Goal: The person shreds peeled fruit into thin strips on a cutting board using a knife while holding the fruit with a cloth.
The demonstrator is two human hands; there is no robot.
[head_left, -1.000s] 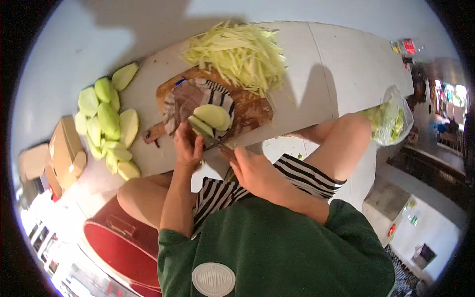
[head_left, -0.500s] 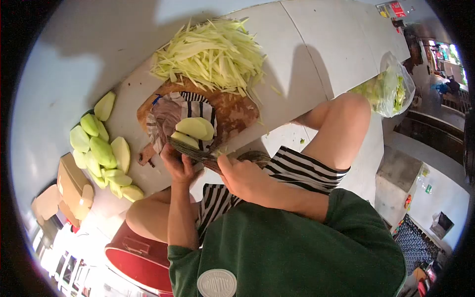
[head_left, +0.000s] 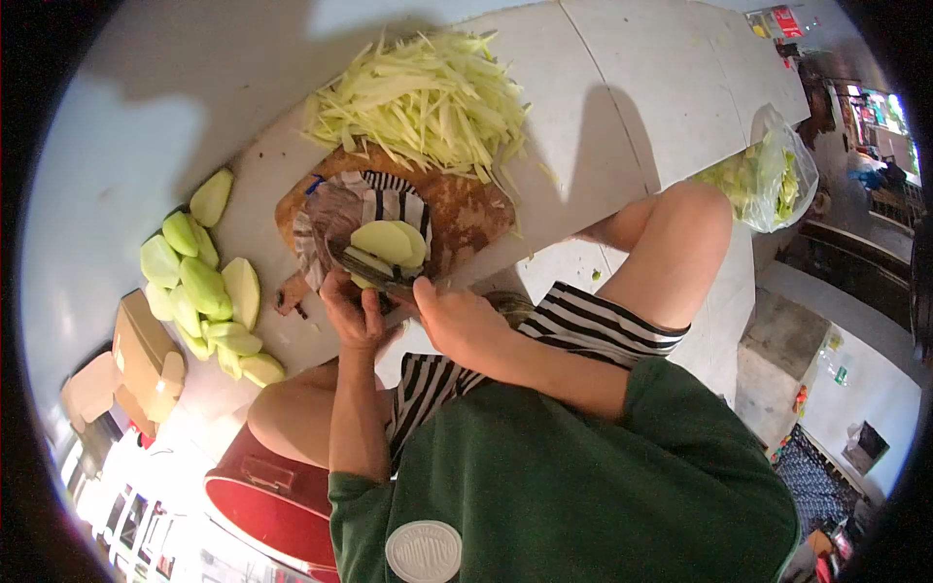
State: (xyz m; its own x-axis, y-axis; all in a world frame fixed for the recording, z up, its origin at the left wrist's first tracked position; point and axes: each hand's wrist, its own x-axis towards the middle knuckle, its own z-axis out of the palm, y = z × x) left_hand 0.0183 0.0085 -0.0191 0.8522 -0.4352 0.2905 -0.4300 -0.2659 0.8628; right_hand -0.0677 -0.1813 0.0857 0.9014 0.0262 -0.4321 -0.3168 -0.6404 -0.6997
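Note:
My right hand is wrapped round the handle of a knife, whose dark blade lies across pale green slices. My left hand grips the near side of a green piece under the blade. Beyond the knife, pale cut slices rest on a striped cloth, which lies on a wooden cutting board. A large heap of thin pale green shreds covers the board's far edge.
Several peeled green pieces lie on the tiled surface at the left. Beyond them are an open cardboard box and a red container. A clear plastic bag of green scraps sits at the right, past my bent knee.
The camera view has shifted, so the heap and board appear further left than a second ago. The blade has moved over the slices beside my left hand.

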